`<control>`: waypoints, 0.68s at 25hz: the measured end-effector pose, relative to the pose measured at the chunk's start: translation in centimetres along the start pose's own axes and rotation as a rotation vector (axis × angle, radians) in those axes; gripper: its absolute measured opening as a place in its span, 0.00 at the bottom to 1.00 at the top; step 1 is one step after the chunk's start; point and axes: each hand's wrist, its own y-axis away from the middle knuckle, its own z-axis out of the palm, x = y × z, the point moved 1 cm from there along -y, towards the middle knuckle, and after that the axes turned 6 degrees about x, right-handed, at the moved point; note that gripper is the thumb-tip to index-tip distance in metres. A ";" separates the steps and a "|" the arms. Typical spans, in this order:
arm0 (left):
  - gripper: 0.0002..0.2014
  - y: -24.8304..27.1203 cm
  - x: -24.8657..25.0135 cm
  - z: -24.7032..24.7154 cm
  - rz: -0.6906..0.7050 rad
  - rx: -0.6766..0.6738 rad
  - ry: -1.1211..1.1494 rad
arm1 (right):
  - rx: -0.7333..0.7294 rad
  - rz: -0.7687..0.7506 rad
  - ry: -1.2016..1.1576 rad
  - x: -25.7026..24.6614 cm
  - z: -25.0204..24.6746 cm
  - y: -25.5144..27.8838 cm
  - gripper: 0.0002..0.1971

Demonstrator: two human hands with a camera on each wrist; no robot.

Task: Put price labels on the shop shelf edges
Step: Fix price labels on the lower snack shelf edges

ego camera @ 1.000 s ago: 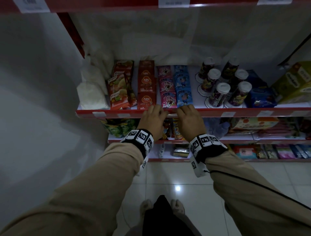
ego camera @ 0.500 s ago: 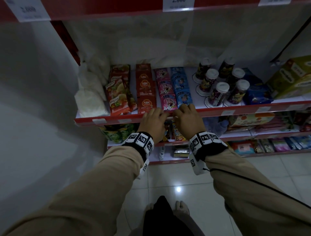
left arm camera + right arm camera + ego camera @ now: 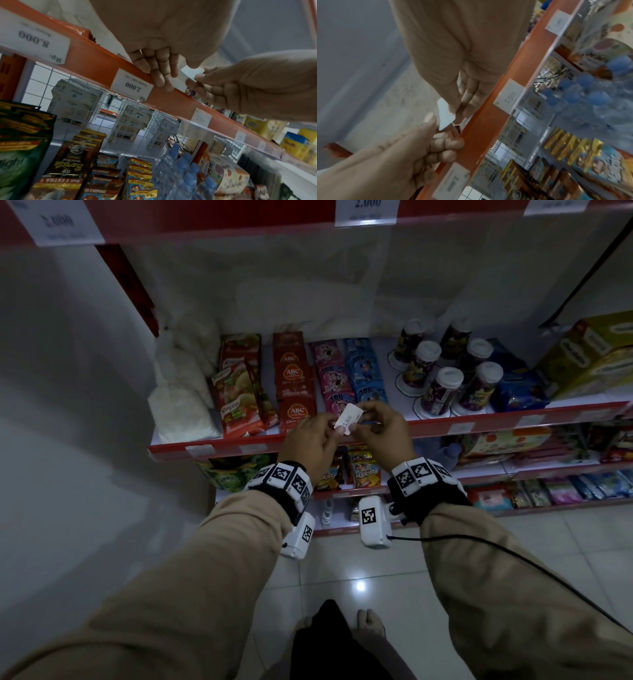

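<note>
Far left on the middle shelf: white bags [image 3: 185,409], stacked against the end. Next along, Royco packets [image 3: 239,395], then a row of red ABC sachets [image 3: 293,381], pink sachets [image 3: 330,378] and blue sachets [image 3: 364,371], all lying flat and running back from the front.

Below them, the red shelf edge [image 3: 479,422], with a fitted tag [image 3: 198,450] near its left end and another fitted tag [image 3: 460,428] further right; print unreadable from the head view. From the left wrist, two printed tags on that edge: an "8.000" tag [image 3: 34,39] and a "2.000" tag [image 3: 132,85].

In front of the pink and blue sachets, just left of centre: the left hand [image 3: 308,440], pinching the lower left end of a small white price label [image 3: 348,419] between thumb and forefinger, the other fingers curled under, close beside the "2.000" tag in the left wrist view. Marked "1.500", tilted up to the right, held in the air just in front of the shelf edge and not fitted to it.

Immediately right: the right hand [image 3: 383,429], pinching the upper right end of the same label with thumb and fingertips. Both hands close together, knuckles nearly meeting, each with a marked band on the wrist.

Further right on the shelf: upright cups with white lids [image 3: 445,378] in two rows, then blue packs [image 3: 517,388], then yellow-green boxes [image 3: 589,354] at the far right.
</note>
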 end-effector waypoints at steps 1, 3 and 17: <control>0.16 0.0 0.0 0.0 -0.002 0.005 0.001 | -0.011 0.009 -0.028 0.1 0.2 0.2 0.14; 0.12 -0.1 0.0 0.0 -0.016 -0.007 -0.031 | -0.028 0.014 -0.052 0.3 0.7 0.8 0.14; 0.07 0.1 -0.1 -0.6 0.049 -0.052 -0.210 | 0.038 -0.316 0.586 0.5 -1.9 -0.8 0.06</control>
